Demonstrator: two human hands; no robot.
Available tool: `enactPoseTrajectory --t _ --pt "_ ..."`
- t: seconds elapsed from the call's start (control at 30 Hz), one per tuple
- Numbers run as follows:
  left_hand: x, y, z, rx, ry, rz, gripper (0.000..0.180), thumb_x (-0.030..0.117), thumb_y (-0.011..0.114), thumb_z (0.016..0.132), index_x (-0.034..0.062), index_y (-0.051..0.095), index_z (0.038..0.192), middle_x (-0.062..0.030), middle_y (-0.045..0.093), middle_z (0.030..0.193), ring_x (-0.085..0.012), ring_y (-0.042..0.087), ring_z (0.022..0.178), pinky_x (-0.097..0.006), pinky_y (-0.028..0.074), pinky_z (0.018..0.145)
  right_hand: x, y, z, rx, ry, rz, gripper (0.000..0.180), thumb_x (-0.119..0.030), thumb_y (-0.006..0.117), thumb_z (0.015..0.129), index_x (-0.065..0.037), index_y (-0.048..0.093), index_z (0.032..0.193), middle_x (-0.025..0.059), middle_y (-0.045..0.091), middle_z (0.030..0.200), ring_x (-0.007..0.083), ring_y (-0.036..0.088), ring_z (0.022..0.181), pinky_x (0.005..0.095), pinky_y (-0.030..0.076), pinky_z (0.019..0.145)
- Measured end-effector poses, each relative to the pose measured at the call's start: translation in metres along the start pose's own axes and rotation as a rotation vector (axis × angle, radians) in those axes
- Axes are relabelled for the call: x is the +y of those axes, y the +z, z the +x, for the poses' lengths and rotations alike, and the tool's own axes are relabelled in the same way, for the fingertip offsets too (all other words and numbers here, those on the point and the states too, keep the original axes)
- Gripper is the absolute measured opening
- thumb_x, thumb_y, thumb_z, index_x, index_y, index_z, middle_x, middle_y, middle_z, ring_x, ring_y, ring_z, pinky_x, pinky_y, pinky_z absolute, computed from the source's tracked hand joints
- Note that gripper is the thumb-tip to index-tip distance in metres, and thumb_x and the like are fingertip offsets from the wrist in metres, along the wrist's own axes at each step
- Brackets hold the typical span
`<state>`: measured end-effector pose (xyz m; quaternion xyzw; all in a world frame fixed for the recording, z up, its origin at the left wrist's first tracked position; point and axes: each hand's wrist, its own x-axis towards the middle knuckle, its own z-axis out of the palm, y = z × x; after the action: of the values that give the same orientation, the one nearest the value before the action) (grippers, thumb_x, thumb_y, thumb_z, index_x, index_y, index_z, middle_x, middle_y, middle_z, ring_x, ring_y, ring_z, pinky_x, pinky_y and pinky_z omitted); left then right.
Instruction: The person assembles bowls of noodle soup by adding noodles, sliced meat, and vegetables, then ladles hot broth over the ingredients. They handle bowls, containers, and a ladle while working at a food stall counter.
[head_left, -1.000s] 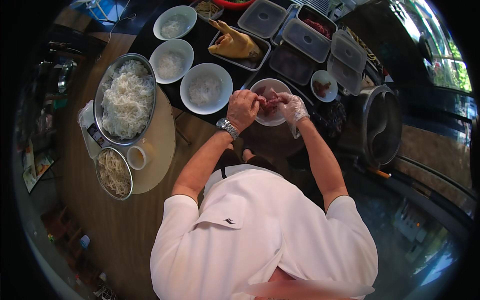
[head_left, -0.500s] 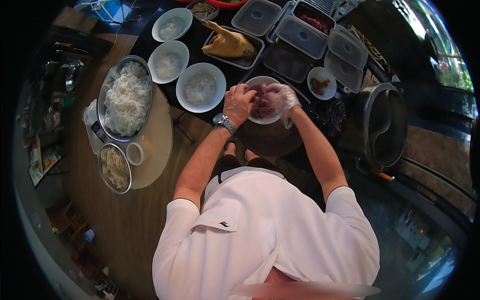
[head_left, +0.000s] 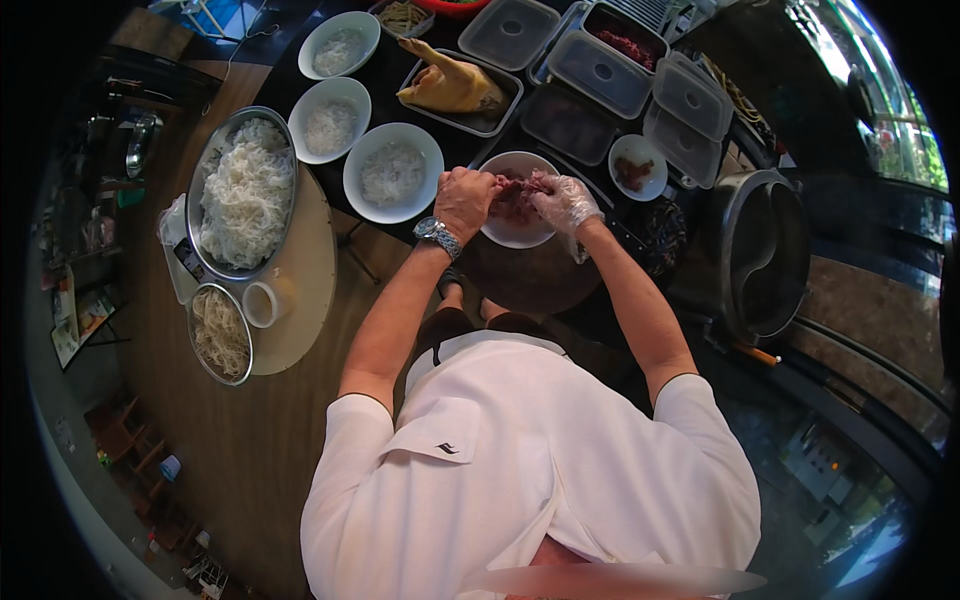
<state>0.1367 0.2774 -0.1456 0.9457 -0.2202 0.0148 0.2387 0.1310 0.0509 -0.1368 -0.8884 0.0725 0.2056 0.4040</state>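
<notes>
over white bowl on dark counter, bare left hand and gloved right hand both pinch reddish raw meat; noodle bowl just left.

Wooden floor, brown boards, daylit. Dark bench across the top. Round pale side table at left. Window at upper right, bright with green foliage outside. Small cluttered shelves along the left edge.
</notes>
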Motion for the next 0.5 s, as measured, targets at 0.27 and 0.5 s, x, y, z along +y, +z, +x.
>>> enactPoseTrajectory --t 0.27,0.5 --pt "0.010 -0.006 0.008 0.171 0.042 -0.173 0.013 0.017 0.065 0.091 0.0097 0.071 0.100 -0.0076 0.069 0.092 -0.0304 0.062 0.092 -0.045 0.047 0.084 -0.010 0.006 0.001 -0.115 0.093 0.146 0.032 -0.011 0.066 0.085 -0.006 0.073 0.115 0.0106 0.076 0.100 0.0216 0.071 0.095 0.0341 0.054 0.089" --pt "0.014 -0.004 -0.008 0.070 0.069 -0.087 0.016 0.017 0.071 0.080 0.0134 0.073 0.095 -0.0048 0.064 0.100 -0.0282 0.058 0.100 -0.044 0.045 0.088 -0.016 0.033 -0.003 0.015 -0.294 -0.351 0.031 -0.020 0.070 0.084 -0.009 0.069 0.113 0.0217 0.067 0.110 0.0416 0.064 0.107 0.0475 0.050 0.099"
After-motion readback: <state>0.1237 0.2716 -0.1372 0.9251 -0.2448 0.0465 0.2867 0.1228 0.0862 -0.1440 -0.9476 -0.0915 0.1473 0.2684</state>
